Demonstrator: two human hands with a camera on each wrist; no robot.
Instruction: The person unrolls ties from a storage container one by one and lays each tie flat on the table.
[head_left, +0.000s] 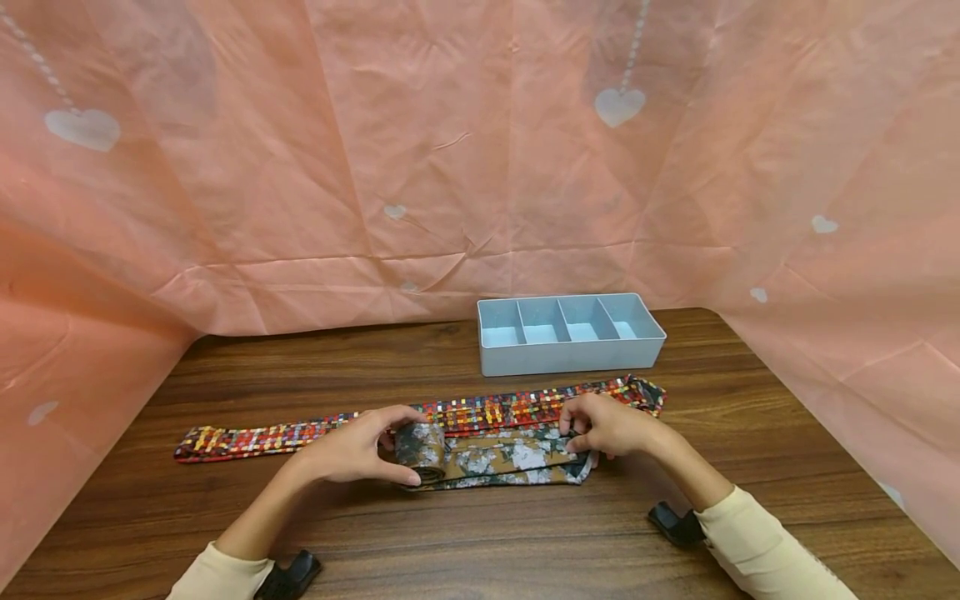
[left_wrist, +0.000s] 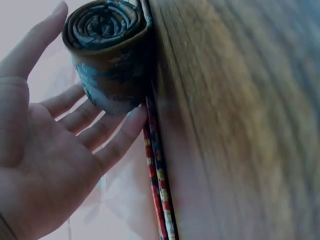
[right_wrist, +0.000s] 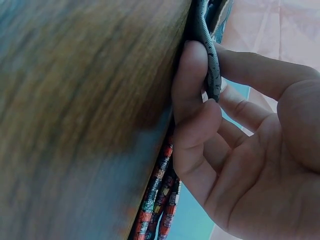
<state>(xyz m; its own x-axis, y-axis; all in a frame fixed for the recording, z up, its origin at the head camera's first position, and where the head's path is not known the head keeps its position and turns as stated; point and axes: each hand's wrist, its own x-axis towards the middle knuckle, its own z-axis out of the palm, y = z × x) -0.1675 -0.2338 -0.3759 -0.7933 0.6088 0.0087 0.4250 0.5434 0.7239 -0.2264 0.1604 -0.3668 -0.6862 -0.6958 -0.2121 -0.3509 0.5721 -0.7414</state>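
Note:
A brown necktie with white flowers point(head_left: 525, 455) lies folded lengthwise, its left part wound into an upright roll point(left_wrist: 107, 65) with the spiral showing. My left hand point(head_left: 358, 447) holds the roll from the left, thumb at the front and fingers behind it. At the tie's right end, my right hand point(head_left: 611, 425) pinches the fabric; the right wrist view shows the tie's edge point(right_wrist: 212, 75) between thumb and fingers. Just behind lies a second necktie, patterned in red, yellow and black point(head_left: 495, 412), folded and stretched left to right.
A pale blue box with several compartments point(head_left: 570, 358) stands behind the ties, right of the middle, with nothing in its compartments. The wooden table point(head_left: 420, 542) is bounded by pink cloth point(head_left: 420, 167) printed with hearts at the back and sides.

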